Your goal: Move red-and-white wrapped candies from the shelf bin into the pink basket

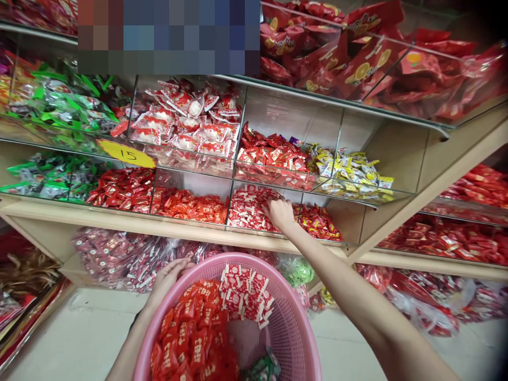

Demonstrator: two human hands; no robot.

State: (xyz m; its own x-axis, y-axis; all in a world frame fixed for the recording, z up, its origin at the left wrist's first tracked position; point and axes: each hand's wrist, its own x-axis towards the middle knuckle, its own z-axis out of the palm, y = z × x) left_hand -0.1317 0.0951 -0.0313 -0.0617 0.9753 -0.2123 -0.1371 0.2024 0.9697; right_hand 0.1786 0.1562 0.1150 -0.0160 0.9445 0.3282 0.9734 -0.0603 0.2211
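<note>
A pink plastic basket [304, 317] is in front of me, with a mesh wall. My left hand [173, 274] grips its far left rim, the fingers partly hidden behind it. Inside lie orange-red wrapped candies [192, 330], a cluster of red-and-white wrapped candies [244, 291] and a few dark green ones [264, 366]. My right hand [280, 211] reaches over the glass front of a lower shelf compartment, its fingers curled at a pile of red-and-white wrapped candies [248, 208]. The fingertips are hidden, turned down against the pile.
Glass-fronted shelves hold green-wrapped sweets [71, 100], red-and-clear packets [190, 127], yellow-and-white candies [353, 169] and large red bags [317, 47]. A yellow tag [126, 153] reads 15. Bagged stock [115, 254] lies beneath the wooden ledge [190, 228]. A wooden upright [432, 185] stands right.
</note>
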